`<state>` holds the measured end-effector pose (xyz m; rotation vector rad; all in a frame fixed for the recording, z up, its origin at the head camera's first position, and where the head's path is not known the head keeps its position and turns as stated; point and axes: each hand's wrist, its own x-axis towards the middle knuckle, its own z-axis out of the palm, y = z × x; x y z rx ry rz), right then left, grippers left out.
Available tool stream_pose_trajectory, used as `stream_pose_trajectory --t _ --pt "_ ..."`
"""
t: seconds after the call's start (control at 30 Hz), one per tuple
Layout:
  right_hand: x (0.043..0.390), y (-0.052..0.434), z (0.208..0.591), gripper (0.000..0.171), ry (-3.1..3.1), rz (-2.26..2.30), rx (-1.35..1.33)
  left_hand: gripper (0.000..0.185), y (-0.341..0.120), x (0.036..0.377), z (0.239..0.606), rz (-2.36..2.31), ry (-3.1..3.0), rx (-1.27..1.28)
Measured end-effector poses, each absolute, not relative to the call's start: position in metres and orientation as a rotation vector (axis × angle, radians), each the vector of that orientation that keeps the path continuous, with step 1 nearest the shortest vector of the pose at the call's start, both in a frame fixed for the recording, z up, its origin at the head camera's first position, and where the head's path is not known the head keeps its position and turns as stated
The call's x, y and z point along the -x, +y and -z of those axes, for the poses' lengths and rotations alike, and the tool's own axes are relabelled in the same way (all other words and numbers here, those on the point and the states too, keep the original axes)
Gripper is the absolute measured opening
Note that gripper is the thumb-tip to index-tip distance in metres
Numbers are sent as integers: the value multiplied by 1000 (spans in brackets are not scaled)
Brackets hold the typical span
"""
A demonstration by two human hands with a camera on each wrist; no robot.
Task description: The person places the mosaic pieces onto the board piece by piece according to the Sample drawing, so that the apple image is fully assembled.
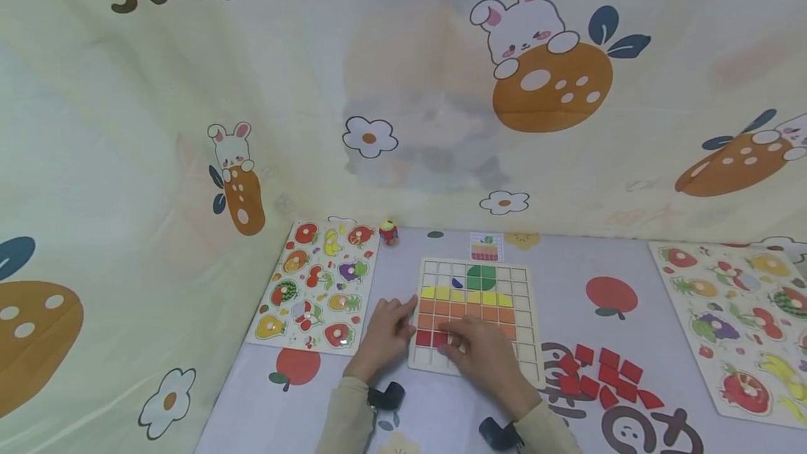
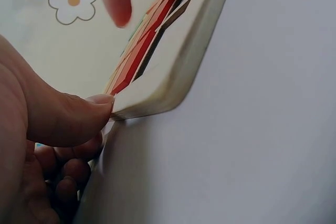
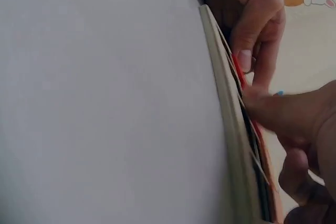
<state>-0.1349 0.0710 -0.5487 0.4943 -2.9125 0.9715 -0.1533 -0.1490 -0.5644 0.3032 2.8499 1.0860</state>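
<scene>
A square grid puzzle board [image 1: 528, 314] lies on the table, with green, blue, yellow, orange and red tiles in its cells. My left hand [image 1: 384, 333] rests at its left side, thumb [image 2: 89, 114] touching the board's edge near a corner, index finger stretched along that edge. My right hand [image 1: 488, 357] reaches over the lower part of the board. Its thumb and index fingertips are at opposite sides of a red square tile [image 1: 440, 339], second in the lowest filled row. Another red tile [image 1: 424, 337] lies left of it, beside the left thumb.
Several loose red pieces [image 1: 609, 374] lie right of the board. A small picture card [image 1: 486, 246] stands behind it, and a little toy figure [image 1: 389, 232] back left. Fruit puzzle boards flank the space at left [image 1: 318, 279] and right [image 1: 740, 342]. A printed cloth wall [image 1: 302, 90] rises behind.
</scene>
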Motion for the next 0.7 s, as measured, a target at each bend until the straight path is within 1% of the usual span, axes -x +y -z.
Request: stream_pose_trajectory --t 0.1,0.2,0.27,0.37,0.5,0.63,0.7 --pt "136 81 541 37 -2927 -1061 -450 58 -150 153 564 -1090 2845 -292" --pt "140 106 529 38 -2962 -1112 -331 59 -149 152 564 -1095 2841 -285" --pt "145 131 520 42 -3010 -1079 -246 59 -147 152 565 -1102 2836 -278" --pt "152 173 512 53 -3130 -982 -101 59 -146 151 565 -1103 2826 -260" --pt "153 223 510 63 -3249 -890 30 59 -146 151 565 -1094 2820 -241" --pt "151 257 513 63 -3286 -872 46 59 -147 150 563 -1081 2822 -232" --pt "151 265 516 60 -3301 -864 28 59 -147 150 562 -1077 2824 -235"
